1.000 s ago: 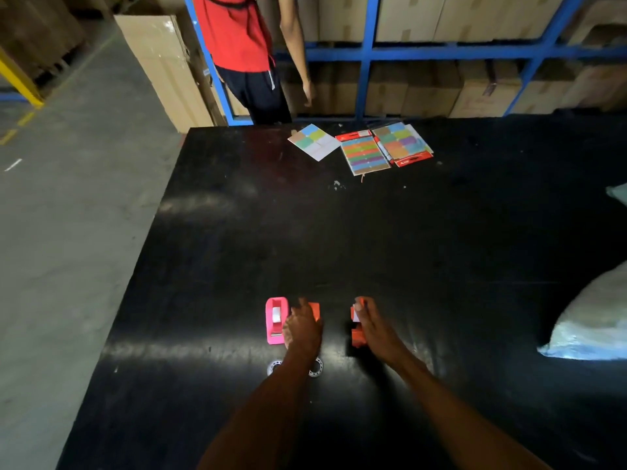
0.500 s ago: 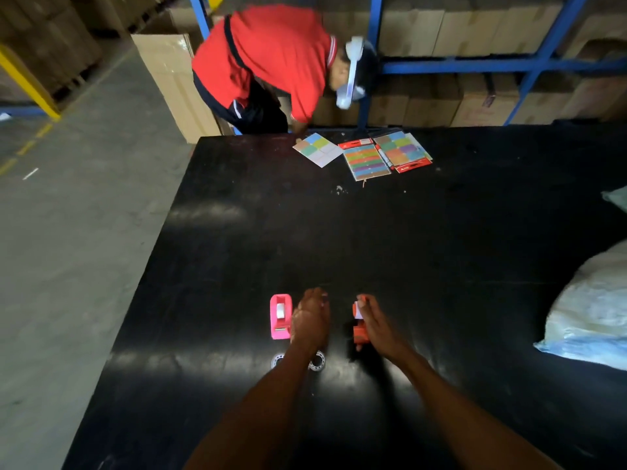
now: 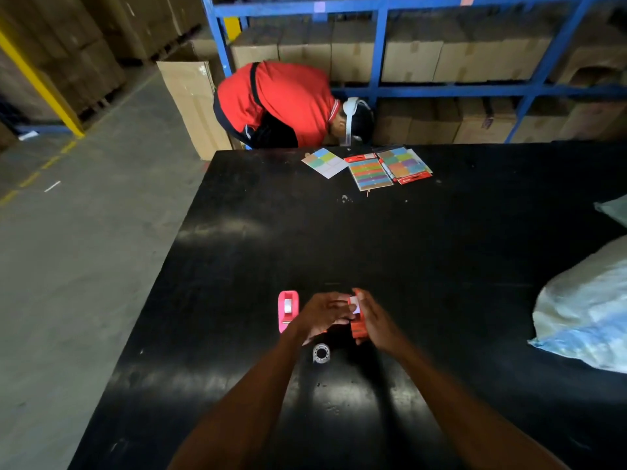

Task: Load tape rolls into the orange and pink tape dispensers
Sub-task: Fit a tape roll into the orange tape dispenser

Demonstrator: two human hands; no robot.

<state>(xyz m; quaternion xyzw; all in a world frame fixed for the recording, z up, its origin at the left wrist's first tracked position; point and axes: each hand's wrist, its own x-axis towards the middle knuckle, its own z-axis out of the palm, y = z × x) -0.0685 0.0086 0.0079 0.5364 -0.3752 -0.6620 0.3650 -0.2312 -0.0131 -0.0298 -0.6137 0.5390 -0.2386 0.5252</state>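
A pink tape dispenser (image 3: 288, 314) lies on the black table (image 3: 441, 252) with a white roll seated in it. Just right of it, my left hand (image 3: 322, 315) and my right hand (image 3: 375, 318) meet around an orange tape dispenser (image 3: 358, 325). My right hand grips its right side. My left hand's fingers reach over to its top, where a white roll shows; an orange piece peeks out under that hand. A clear tape roll (image 3: 321, 353) lies flat on the table just below my hands.
Colourful sticky-note packs (image 3: 373, 167) lie at the table's far edge. A person in a red shirt (image 3: 281, 103) bends down behind that edge. A white and blue plastic bag (image 3: 587, 310) lies at the right. Blue shelving with cardboard boxes (image 3: 410, 59) stands behind.
My left hand has moved right to meet my right hand at the orange dispenser, uncovering the loose roll. The person in red has bent lower behind the table.
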